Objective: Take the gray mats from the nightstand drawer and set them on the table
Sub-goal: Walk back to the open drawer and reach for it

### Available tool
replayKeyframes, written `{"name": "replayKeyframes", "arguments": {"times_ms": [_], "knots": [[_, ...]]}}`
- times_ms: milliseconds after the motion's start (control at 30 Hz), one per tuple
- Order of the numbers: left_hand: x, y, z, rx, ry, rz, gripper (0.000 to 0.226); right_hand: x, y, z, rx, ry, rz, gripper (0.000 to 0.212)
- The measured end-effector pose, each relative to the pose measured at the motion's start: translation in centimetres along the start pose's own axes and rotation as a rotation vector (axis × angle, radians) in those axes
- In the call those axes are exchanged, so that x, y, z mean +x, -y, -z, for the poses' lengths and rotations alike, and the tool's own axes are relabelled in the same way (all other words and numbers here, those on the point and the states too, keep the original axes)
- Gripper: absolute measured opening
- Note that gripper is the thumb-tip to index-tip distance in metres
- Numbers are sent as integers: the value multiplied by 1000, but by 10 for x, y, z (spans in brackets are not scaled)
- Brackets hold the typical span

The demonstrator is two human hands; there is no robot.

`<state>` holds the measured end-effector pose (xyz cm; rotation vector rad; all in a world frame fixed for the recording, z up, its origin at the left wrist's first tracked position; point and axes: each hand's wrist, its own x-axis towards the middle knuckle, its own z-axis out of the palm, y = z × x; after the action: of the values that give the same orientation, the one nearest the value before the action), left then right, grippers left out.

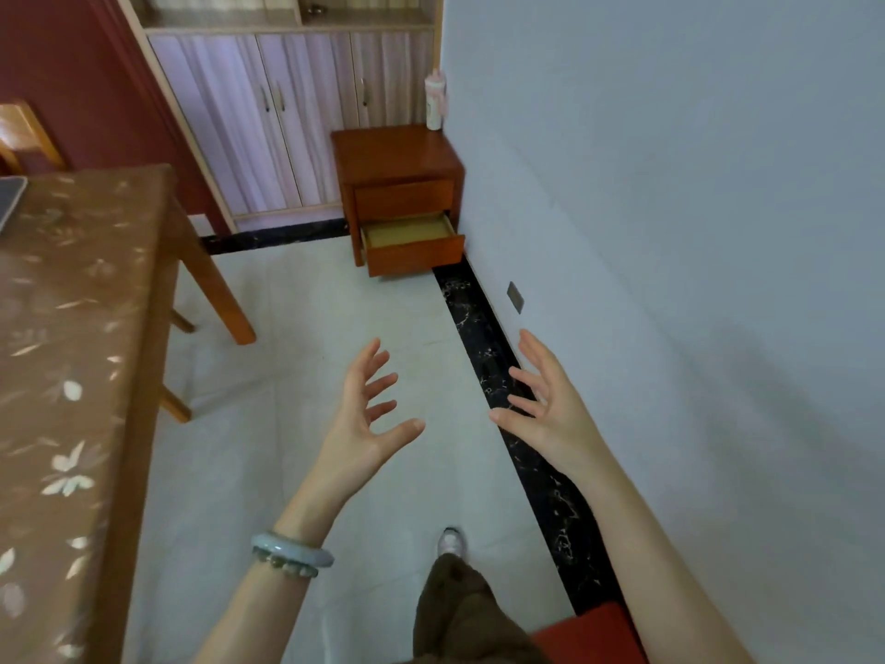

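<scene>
A pale tiled floor (311,328) is viewed from head height. At the near bottom edge, an olive-brown trouser leg (459,611) and a light shoe (451,541) are planted on it. A red-topped item (589,635) is cut off by the frame just to their right. A strip of black veined marble (503,376) is laid along the floor's right side, at the foot of a plain pale blue-grey wall (670,232).

The left side is filled by a wooden table (72,376) covered with a brown leaf-patterned cloth. At its far left edge a flat grey item with a rounded corner (9,198) is laid, mostly out of frame. Whether it is one of the gray mats cannot be told.

Farther off, a reddish-brown wooden nightstand (397,151) is set against the right wall. Its lower drawer (412,242) is open, and only a yellowish inner floor is shown. A white and pink bottle (436,100) is stood upright on the far right corner of its top. Behind it, a cabinet with lilac striped doors (287,127) is placed along the far wall.

Both bare forearms are stretched forward above the floor, well apart from the nightstand. The left hand (364,414), with a pale jade-coloured bangle (292,553) at its wrist, and the right hand (541,404) are held apart, palms facing each other. The fingers of both are spread wide and slightly bent, and both hands are empty.
</scene>
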<state>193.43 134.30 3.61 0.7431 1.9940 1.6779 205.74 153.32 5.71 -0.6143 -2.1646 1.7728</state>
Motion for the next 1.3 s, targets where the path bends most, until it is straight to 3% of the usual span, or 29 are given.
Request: {"name": "replayKeyframes", "arguments": {"times_ms": [533,967,1300], "knots": [[270,18,-2,43,-117,80,91,286,-3,51,-58,140,-24,89],[530,42,60,31,-132,80,92,550,11,45,-93,136,-47,88],[646,62,64,51,-128,154,92,685,-7,57,-75,148,-88,88]]}}
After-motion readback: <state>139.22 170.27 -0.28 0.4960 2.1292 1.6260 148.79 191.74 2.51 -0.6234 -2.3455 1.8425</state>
